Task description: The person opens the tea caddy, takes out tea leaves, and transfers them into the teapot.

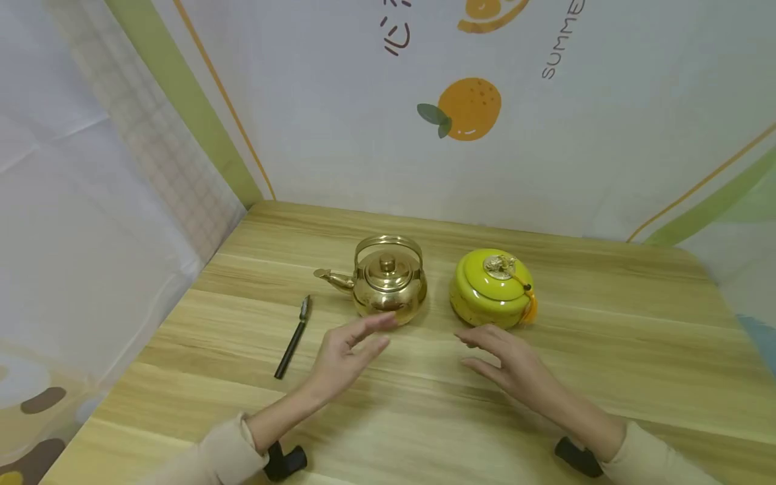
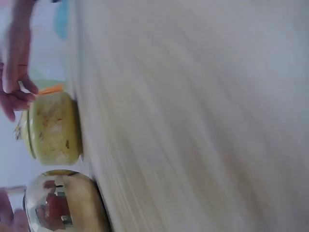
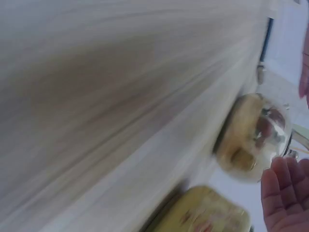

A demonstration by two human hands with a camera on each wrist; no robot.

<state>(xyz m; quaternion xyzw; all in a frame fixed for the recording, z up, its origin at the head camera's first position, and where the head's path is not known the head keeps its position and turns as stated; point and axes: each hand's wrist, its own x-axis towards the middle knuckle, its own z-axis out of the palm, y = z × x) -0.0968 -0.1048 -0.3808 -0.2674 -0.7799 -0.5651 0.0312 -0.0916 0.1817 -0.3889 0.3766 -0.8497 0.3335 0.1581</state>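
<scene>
A brass teapot (image 1: 388, 289) with a raised handle and its lid on stands at the table's middle, spout pointing left. To its right is a lidded yellow-green jar (image 1: 491, 289) with an orange tassel. My left hand (image 1: 345, 357) is held in front of the teapot, fingers extended and holding nothing. In front of the jar, my right hand (image 1: 512, 364) has its fingers extended, also empty. The right wrist view shows the right hand (image 3: 287, 195) beside the teapot (image 3: 253, 137); whether it touches anything, I cannot tell.
A dark, slim pen-like tool (image 1: 293, 343) lies left of the teapot on the wooden table (image 1: 606, 323). Behind the table hangs a white cloth (image 1: 339, 135) printed with oranges and lettering. Black wrist devices show below both sleeves.
</scene>
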